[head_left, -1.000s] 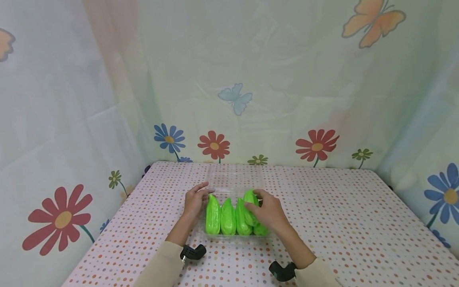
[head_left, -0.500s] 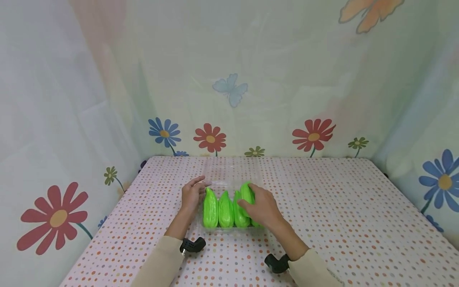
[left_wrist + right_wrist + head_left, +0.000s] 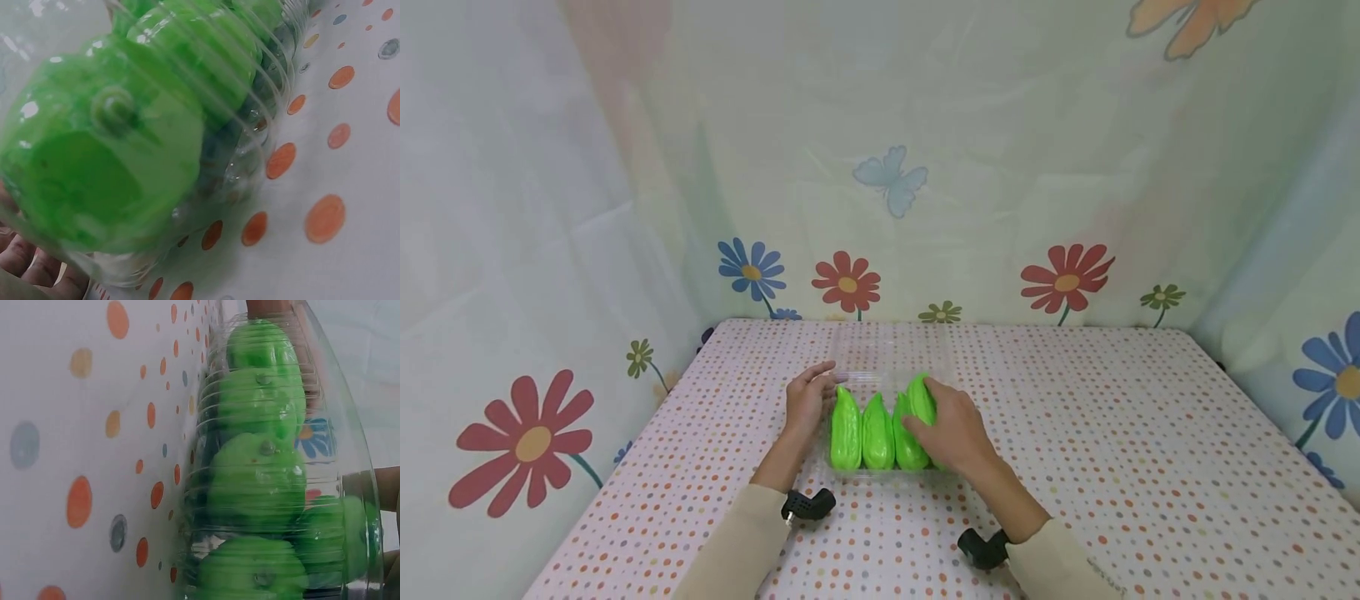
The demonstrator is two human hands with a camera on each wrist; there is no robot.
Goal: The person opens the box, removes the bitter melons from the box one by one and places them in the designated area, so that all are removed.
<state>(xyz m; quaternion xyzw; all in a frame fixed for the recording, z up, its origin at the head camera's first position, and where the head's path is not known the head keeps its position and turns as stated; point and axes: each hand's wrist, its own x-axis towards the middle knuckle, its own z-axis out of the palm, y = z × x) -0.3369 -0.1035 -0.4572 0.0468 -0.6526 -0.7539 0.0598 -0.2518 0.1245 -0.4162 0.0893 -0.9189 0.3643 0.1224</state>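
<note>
A clear plastic box [image 3: 880,473] holds several bright green bitter melons [image 3: 847,429], lying side by side with their narrow tips away from me. My right hand [image 3: 957,429] grips one bitter melon [image 3: 919,402] that lies on top of the row at the right end. In the right wrist view, this top bitter melon [image 3: 319,544] sits across the others, with fingers [image 3: 369,487] beside it. My left hand [image 3: 805,408] rests against the box's left side, fingers loosely bent. Its fingers [image 3: 40,272] show at the left wrist view's lower left corner.
The box's transparent lid [image 3: 891,348] is folded back flat behind it on the dotted tablecloth [image 3: 1075,433]. A flowered cloth backdrop [image 3: 985,167] stands along the table's back and sides. Black wrist cameras [image 3: 808,504] sit on both wrists.
The right hand has closed more fully over the top bitter melon and moved slightly left, covering the rightmost one below. The left hand stays at the box's side. The head view has shifted slightly.
</note>
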